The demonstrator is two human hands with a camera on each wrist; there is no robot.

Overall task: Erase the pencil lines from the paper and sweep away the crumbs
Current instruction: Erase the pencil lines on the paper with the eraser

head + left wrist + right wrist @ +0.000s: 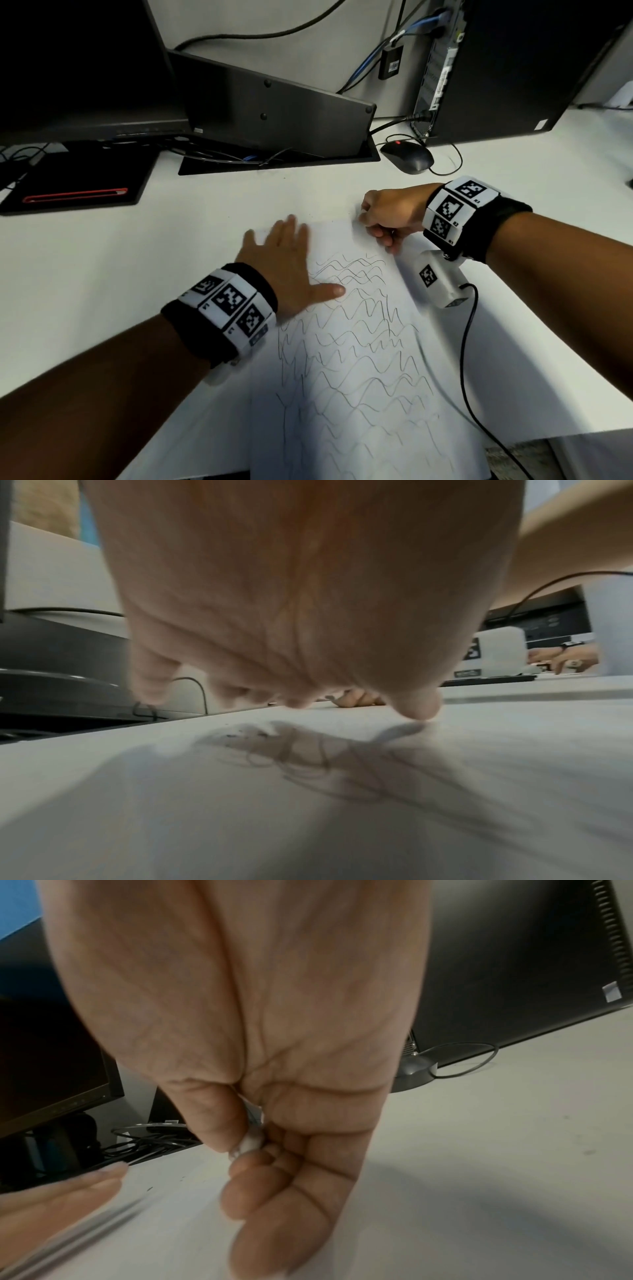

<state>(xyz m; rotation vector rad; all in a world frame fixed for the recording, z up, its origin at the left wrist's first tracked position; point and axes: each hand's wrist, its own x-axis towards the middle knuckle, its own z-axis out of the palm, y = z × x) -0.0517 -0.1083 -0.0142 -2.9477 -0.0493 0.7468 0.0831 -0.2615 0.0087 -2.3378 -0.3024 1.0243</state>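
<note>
Paper [359, 359] lay flat on the white surface [137, 267], thin, light and apt to slide or crease; the left hand [291, 270] pressed it with fingers spread straight near its far corner; the right hand [390, 214] pinched a small white eraser [251, 1144] at the sheet's far edge; crumbs [246, 734] lay beneath the left palm.

Bare worktop [102, 274] lies open along the left side and between the paper [359, 394] and the far edge. The far edge is walled by a monitor [68, 68], a black cable box [274, 113] and a computer tower [496, 68], with a mouse [407, 156] just before the tower. A black pad [75, 181] fills the far left corner. On the right, a black cable [467, 359] trails across the worktop beside the paper's right edge.
</note>
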